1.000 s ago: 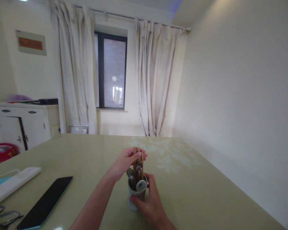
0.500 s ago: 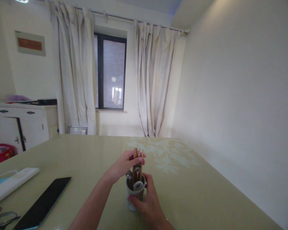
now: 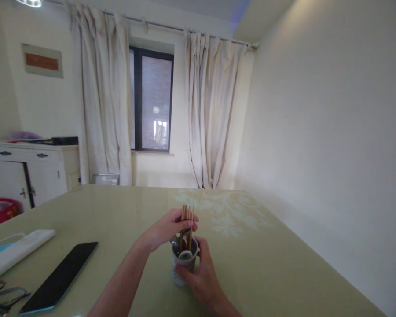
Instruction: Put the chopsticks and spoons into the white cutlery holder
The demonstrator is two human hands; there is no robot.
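Nearest, the right hand wraps the small grey ceramic cup standing on the pale green glossy table. Behind it, the left hand pinches the brown wooden chopsticks upright inside. A sideways tug could tip it, spilling the metal spoons.

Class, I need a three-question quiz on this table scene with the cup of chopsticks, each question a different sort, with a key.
1. True or false: the right hand is around the cup.
2. What does the left hand grip? A) chopsticks B) phone C) glasses
3. Fill in: the dark phone lies flat on the ____.

Key: 1 true; 2 A; 3 table.
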